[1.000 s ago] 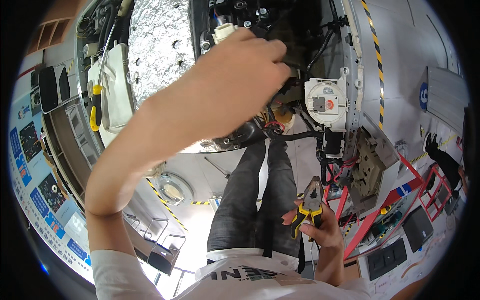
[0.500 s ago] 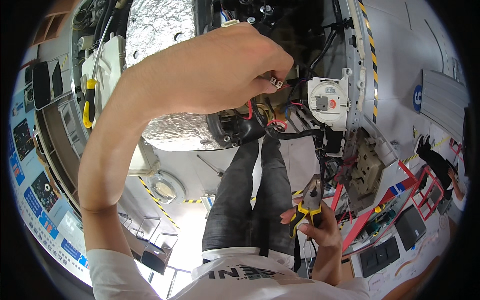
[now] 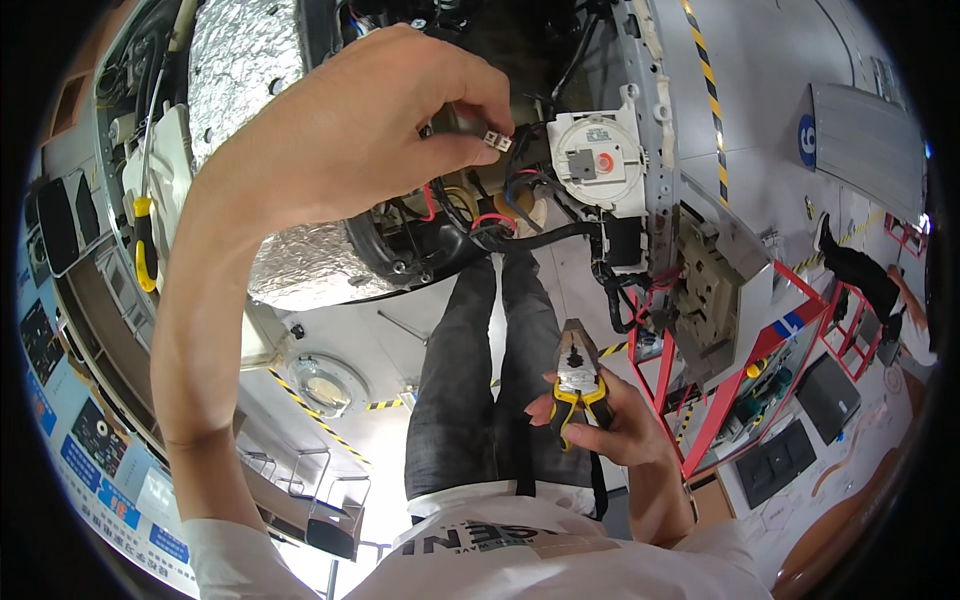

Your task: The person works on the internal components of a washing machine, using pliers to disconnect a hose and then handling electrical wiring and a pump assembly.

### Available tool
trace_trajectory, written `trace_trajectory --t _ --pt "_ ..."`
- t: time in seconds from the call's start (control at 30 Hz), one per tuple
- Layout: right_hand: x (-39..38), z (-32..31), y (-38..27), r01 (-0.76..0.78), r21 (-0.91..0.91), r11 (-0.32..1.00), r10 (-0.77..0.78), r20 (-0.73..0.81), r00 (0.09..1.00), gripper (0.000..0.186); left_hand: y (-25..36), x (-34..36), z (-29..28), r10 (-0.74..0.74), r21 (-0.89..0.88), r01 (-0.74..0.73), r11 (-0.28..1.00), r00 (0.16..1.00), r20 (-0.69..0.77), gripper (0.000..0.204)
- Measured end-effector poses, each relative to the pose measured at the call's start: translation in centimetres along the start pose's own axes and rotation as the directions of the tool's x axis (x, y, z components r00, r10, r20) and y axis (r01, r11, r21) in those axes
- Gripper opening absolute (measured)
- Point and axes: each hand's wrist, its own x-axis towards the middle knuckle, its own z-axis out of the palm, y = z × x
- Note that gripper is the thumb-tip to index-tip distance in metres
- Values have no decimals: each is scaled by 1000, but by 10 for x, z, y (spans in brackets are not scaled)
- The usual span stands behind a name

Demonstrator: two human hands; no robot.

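My left hand [image 3: 420, 110] reaches across the opened appliance and pinches a small white wire connector [image 3: 498, 142] between thumb and forefinger. Below the connector runs a bundle of black, red and blue wires [image 3: 505, 222]. Just to its right sits a white round switch unit [image 3: 598, 162] with a red centre. Lower down, in front of my legs, my right hand [image 3: 625, 425] is wrapped round the yellow-and-black handles of a pair of pliers [image 3: 578, 372]. The metal jaws point up, away from me, apart from the wires.
Foil-covered insulation [image 3: 245, 85] lies left of the wiring. A yellow-and-black screwdriver [image 3: 146, 245] rests on the appliance's left side. A beige plastic housing [image 3: 708, 295] and a red frame [image 3: 705, 435] stand at the right. Another person [image 3: 870, 280] is at the far right.
The view has shifted, so the appliance appears farther left. My left hand keeps its pinch on the connector. The pliers stay in my right hand and also appear farther left.
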Motion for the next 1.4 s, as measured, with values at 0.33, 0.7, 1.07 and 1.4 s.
trace_trajectory --t 0.33,0.7,1.07,1.4 --pt "1 12 4 14 -82 997 -13 16 1000 62 68 34 -33 -122 58 108 992 922 367 15" --pt "3 18 15 111 -63 992 -110 16 994 59 72 41 -25 -40 76 3 997 869 493 26" --pt "1 23 14 62 -52 997 -62 -4 998 58 19 41 -1 -118 93 90 992 925 362 27" --pt "4 22 18 145 26 989 -145 -12 989 49 9 46 8 -190 55 183 982 909 370 16"
